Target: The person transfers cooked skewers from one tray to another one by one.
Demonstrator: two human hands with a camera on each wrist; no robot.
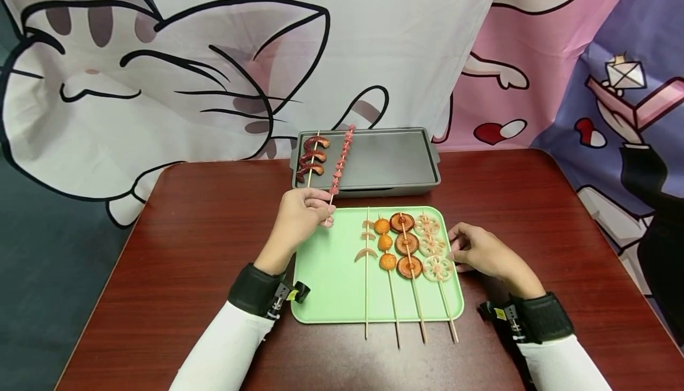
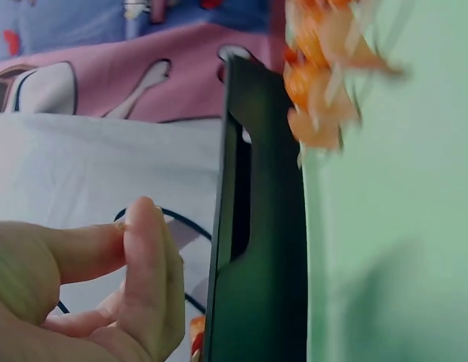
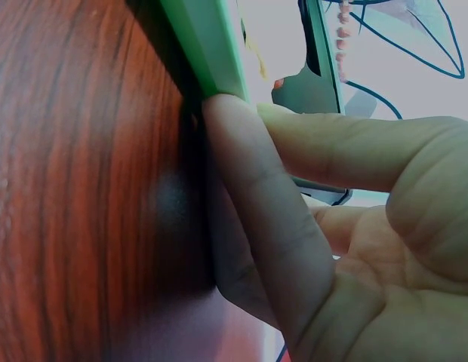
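Note:
My left hand (image 1: 301, 216) pinches the lower end of a skewer of small pink pieces (image 1: 342, 161), which slants up over the left part of the grey baking tray (image 1: 385, 162). On that tray, left of it, lies a skewer of dark red curled sausages (image 1: 312, 156). My right hand (image 1: 483, 251) grips the right rim of the light green tray (image 1: 331, 284) between thumb and fingers; the right wrist view shows the fingertips (image 3: 230, 113) at its edge. The green tray bears skewers of thin pale crescent slices (image 1: 366, 254), orange balls (image 1: 385, 242), brown mushroom slices (image 1: 406, 244) and lotus root slices (image 1: 429, 245).
Both trays stand on a reddish-brown wooden table (image 1: 214, 248), the grey one behind the green one. The skewer sticks overhang the green tray's near edge. A cartoon-printed cloth (image 1: 406, 41) hangs behind the table.

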